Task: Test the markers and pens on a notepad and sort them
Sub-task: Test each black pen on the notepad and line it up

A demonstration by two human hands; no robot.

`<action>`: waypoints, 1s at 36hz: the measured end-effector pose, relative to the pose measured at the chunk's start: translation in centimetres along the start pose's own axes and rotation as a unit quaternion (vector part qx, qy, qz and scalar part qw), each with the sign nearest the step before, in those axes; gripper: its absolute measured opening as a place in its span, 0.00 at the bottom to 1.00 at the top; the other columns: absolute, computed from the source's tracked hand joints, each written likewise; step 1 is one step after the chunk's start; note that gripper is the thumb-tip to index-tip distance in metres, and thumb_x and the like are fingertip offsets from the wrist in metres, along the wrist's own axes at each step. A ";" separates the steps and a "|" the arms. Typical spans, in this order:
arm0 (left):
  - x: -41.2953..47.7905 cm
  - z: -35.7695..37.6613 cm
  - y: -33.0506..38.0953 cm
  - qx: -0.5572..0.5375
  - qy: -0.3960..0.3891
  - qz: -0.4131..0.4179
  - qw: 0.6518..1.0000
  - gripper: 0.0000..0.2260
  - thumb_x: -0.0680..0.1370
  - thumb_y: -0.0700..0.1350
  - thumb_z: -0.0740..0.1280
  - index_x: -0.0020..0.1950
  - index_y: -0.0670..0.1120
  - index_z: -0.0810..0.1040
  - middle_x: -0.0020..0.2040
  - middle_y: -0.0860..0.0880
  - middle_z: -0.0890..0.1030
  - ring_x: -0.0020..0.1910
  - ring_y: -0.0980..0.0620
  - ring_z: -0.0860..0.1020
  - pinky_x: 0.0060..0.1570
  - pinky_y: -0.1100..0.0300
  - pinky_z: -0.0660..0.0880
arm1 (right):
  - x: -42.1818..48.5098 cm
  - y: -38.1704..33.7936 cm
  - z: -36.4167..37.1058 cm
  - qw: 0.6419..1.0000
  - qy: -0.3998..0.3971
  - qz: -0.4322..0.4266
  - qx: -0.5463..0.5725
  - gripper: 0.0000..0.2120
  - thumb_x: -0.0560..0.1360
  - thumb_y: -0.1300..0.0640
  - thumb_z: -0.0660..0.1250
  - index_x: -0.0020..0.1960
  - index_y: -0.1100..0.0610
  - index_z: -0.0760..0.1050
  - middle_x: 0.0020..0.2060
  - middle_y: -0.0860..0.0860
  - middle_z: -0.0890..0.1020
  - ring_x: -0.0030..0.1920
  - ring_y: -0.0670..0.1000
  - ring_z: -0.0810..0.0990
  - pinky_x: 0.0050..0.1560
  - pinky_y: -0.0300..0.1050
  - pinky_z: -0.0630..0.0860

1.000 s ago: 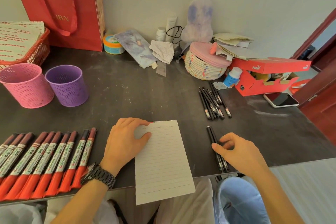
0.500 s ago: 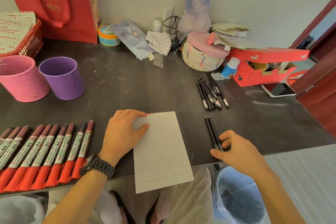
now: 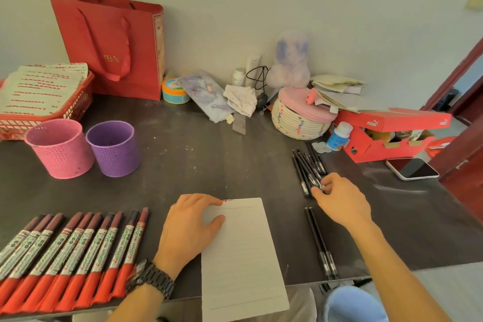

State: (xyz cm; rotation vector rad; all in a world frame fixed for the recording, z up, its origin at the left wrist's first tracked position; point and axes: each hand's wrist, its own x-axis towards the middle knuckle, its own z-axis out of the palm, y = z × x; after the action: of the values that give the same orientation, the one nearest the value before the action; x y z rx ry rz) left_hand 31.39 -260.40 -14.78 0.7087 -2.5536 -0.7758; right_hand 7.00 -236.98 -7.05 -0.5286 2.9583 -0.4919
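Dark desk (image 3: 209, 165): red basket (image 3: 75, 106) at ten o'clock holds printed sheets (image 3: 39, 86); left hand (image 3: 188, 230) lies flat on notepad (image 3: 243, 256); right hand (image 3: 342, 201) curls onto black pens (image 3: 309, 165) at two o'clock, grip unclear.

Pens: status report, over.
Left hand flat on notepad. Right hand fingers at black pen pile, grip unclear. Two pens lie aside, nothing blocking.

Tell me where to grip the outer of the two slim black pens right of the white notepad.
Pinch the outer slim black pen mid-barrel from above-right: it lies flat, its twin close against its left, leaving only top and right sides free.
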 end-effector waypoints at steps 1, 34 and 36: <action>0.0 0.0 0.0 0.000 0.002 0.001 1.000 0.12 0.75 0.61 0.67 0.58 0.65 0.76 0.56 0.70 0.72 0.63 0.60 0.70 0.63 0.58 0.67 | 0.7 -0.5 0.2 1.000 0.013 0.000 -0.012 0.16 0.78 0.42 0.66 0.61 0.49 0.73 0.56 0.49 0.78 0.53 0.57 0.80 0.49 0.51 0.75; -0.1 -0.2 0.5 0.010 -0.002 -0.006 1.000 0.13 0.76 0.62 0.66 0.60 0.65 0.75 0.57 0.69 0.73 0.63 0.65 0.67 0.61 0.66 0.60 | -6.5 -4.5 0.9 0.904 -0.025 -0.014 0.427 0.04 0.82 0.57 0.65 0.55 0.49 0.77 0.46 0.46 0.87 0.37 0.41 0.82 0.35 0.39 0.79; -0.1 -0.3 0.6 0.011 -0.001 -0.002 1.000 0.13 0.76 0.61 0.66 0.60 0.64 0.76 0.58 0.68 0.74 0.63 0.64 0.68 0.61 0.66 0.61 | -8.8 -4.9 1.4 0.882 -0.059 -0.014 0.467 0.08 0.82 0.56 0.65 0.59 0.46 0.77 0.48 0.46 0.87 0.41 0.45 0.83 0.39 0.41 0.79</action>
State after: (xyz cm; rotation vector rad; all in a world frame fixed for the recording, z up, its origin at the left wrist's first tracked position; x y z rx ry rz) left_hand 31.43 -260.00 -14.26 0.7194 -2.5664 -0.7500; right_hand 17.00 -238.68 -6.41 -0.4340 2.1927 -1.6573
